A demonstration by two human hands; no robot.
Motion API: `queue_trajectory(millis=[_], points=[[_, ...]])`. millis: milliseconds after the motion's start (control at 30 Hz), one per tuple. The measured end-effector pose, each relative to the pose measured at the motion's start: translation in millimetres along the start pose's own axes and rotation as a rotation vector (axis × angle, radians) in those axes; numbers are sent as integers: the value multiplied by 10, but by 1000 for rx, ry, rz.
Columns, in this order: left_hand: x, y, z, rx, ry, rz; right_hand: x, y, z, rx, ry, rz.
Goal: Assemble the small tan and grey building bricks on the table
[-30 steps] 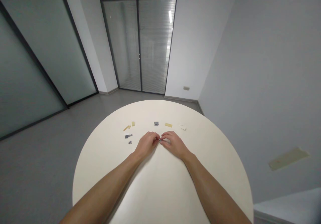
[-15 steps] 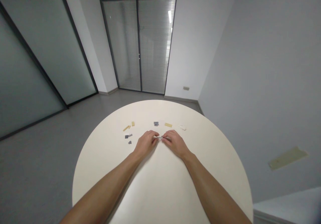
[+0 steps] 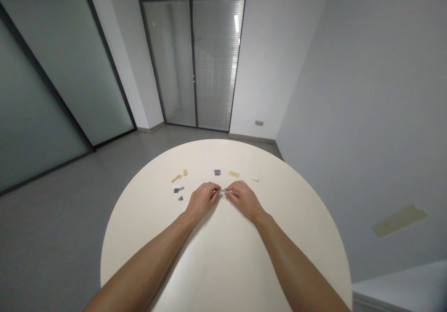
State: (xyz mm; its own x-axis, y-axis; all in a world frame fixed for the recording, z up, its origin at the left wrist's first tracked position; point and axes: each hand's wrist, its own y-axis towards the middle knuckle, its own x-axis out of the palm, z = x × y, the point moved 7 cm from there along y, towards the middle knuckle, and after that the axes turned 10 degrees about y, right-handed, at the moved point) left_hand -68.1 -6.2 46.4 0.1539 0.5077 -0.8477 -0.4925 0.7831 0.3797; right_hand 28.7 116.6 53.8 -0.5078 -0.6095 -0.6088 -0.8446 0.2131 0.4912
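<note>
Both my hands meet over the middle of a round cream table (image 3: 223,265). My left hand (image 3: 202,200) and my right hand (image 3: 242,199) each pinch one end of a small grey piece (image 3: 222,191) held between their fingertips, just above the tabletop. Beyond the hands lie a dark grey piece (image 3: 217,172), a tan flat piece (image 3: 234,174) and a white piece (image 3: 254,178). To the left lie tan pieces (image 3: 179,177) and small grey pieces (image 3: 179,191).
The table's edge curves round close on all sides. Grey floor (image 3: 70,219) lies to the left, glass doors with blinds (image 3: 199,60) stand at the back, and a plain wall (image 3: 366,116) is close on the right.
The hands have shifted slightly and drawn a little apart, so the small grey piece between the fingertips shows more. The loose pieces on the table have not moved.
</note>
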Motion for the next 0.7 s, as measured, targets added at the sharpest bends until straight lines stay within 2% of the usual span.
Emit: queue_trajectory(millis=[700], points=[[5, 2, -17, -49, -71, -2, -13, 1, -20, 18, -5, 3]])
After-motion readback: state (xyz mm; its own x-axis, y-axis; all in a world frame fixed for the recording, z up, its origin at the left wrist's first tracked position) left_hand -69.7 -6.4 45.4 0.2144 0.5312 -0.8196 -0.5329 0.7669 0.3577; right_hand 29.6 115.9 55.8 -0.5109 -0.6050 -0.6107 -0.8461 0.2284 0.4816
